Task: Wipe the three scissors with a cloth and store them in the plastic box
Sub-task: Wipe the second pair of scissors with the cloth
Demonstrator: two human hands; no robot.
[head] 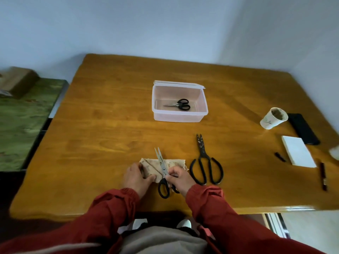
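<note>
Pinching the second scissors (162, 167) in my right grip (178, 177), I am holding the cloth (148, 166) with my left grip (136, 177); the small pair (180, 104) is lying in the plastic box (205, 107), the large pair (205, 165) waiting on the bench (110, 125).

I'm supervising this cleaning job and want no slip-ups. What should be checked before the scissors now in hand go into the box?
1. Clear plastic box open on top: ok.
2. Room left beside the small black-handled scissors lying inside it: ok.
3. Right hand grips the silver-bladed scissors near the pivot: ok.
4. Their blades fully closed: not ok, tips slightly parted.
5. Blades wiped clean: cannot tell.
6. Left hand holds the stained beige cloth on the table: ok.
</note>
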